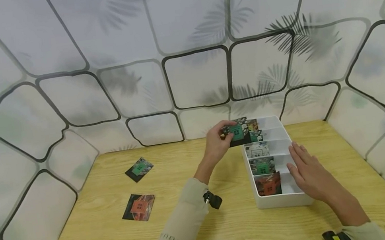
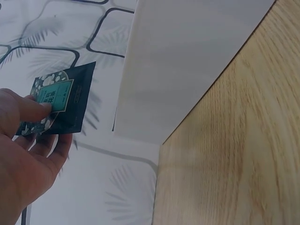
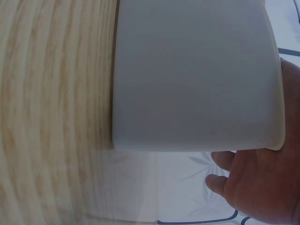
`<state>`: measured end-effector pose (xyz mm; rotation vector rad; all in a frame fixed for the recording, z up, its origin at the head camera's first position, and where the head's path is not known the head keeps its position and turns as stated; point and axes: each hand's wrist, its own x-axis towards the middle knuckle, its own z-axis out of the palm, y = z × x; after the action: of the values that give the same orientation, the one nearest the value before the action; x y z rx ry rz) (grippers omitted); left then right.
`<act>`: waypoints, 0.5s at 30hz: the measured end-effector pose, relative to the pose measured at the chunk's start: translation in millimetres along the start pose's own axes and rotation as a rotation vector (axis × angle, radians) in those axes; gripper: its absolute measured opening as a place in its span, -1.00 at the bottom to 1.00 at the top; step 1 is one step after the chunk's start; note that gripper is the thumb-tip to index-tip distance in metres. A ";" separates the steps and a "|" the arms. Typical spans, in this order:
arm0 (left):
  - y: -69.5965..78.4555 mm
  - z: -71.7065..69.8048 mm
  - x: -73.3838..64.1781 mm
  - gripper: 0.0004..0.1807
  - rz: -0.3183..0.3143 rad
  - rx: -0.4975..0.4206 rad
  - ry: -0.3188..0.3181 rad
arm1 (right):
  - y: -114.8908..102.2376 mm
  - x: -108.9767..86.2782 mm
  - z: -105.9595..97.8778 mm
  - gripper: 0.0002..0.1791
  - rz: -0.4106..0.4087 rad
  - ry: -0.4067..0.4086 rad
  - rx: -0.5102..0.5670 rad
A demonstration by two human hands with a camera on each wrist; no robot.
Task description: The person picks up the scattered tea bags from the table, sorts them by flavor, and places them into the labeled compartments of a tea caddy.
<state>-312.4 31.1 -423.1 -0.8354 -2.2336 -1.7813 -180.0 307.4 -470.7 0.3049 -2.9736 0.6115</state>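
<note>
Patterned walls (image 1: 198,79) closely surrounding a wooden table (image 1: 176,166) suggest a booth.

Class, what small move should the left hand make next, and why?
Probably lower the green-labelled packet into a far compartment of the white box; which one is unclear. The left hand pinches it near the box's far left, other packets already sit inside, and the right hand rests at its right edge.

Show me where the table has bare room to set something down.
Free: table between two loose packets and the left sleeve; beyond the right hand, between white box and right wall. Crowded: the box's left half, holding filed packets.
</note>
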 end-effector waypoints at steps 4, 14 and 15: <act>-2.0 7.3 7.4 -0.66 0.029 0.007 -0.001 | -0.3 -0.5 -2.3 -0.26 0.001 -0.005 0.005; 25.2 14.6 9.7 -0.65 0.062 -0.016 -0.049 | 2.1 0.4 -1.3 -0.26 0.003 -0.008 0.008; 28.5 14.4 9.0 -0.65 0.069 -0.013 -0.048 | 1.8 0.3 -0.9 -0.26 0.003 -0.006 0.008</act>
<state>-302.2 51.3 -398.9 -0.9553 -2.1965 -1.7645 -180.6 309.3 -470.5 0.3042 -2.9785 0.6246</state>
